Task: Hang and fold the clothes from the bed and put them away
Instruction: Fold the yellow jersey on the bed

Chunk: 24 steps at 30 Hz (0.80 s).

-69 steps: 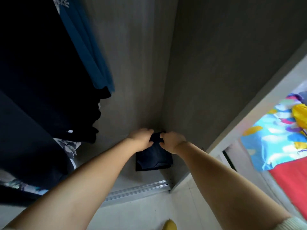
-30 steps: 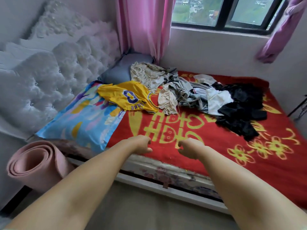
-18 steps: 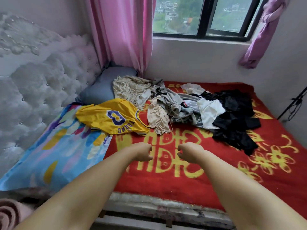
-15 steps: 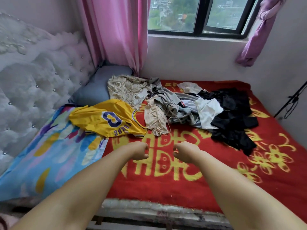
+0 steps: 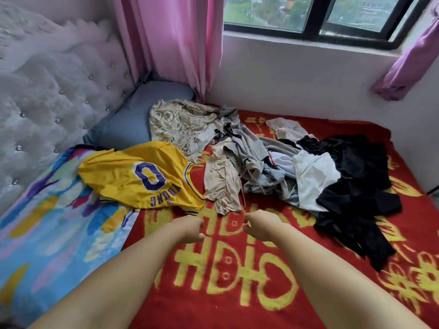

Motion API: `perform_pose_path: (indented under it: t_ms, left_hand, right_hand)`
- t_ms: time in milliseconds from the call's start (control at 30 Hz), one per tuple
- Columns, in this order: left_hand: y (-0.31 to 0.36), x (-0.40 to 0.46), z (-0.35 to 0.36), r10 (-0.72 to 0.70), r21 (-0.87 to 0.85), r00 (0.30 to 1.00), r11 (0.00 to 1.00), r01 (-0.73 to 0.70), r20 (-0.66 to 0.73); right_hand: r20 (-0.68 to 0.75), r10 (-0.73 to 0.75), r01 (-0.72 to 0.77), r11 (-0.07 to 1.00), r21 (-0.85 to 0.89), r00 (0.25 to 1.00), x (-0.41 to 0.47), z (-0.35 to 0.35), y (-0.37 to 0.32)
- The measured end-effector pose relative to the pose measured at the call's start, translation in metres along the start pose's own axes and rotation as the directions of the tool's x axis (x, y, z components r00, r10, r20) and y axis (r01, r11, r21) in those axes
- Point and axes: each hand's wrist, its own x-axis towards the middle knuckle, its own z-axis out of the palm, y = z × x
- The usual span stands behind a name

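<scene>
A heap of loose clothes lies across the red bed cover with yellow lettering. A yellow jersey numbered 0 lies at the left, a beige top beside it, a patterned cream garment behind, grey clothes and a white piece in the middle, black clothes at the right. My left hand and my right hand hover over the cover just in front of the beige top, fingers curled, holding nothing.
A white tufted headboard runs along the left. A colourful pillow and a grey-blue pillow lie at the bed's head. Pink curtain, window and white wall stand behind the bed.
I have turned from the wardrobe, where both hands held a folded dark garment, to the bed. Both empty hands have come closer over the cover toward the clothes.
</scene>
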Motion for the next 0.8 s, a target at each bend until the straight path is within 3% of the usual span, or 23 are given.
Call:
perform_pose_path:
  t_ms: [167,433,667,800]
  left_hand:
    - [-0.015,0.044,0.008,-0.055,-0.111,0.998,0.992,0.057,0.027]
    - [-0.101,0.133,0.054,-0.117,-0.140,0.988,0.982,0.130,0.097]
    - [-0.196,0.225,0.074,-0.131,-0.037,0.990,0.991,0.129,-0.060]
    - [-0.231,0.269,0.082,-0.163,0.006,0.975,0.986,0.166,-0.152]
  right_hand:
    - [0.091,-0.053,0.057,0.998,-0.041,0.994,0.067,0.006,0.014]
    - [0.177,-0.153,0.148,0.988,0.042,0.972,0.187,0.059,-0.043]
    - [0.098,-0.090,0.077,0.989,0.126,0.991,0.305,0.112,-0.091]
    - [0.098,-0.104,0.099,0.994,0.054,0.990,0.346,0.134,-0.114]
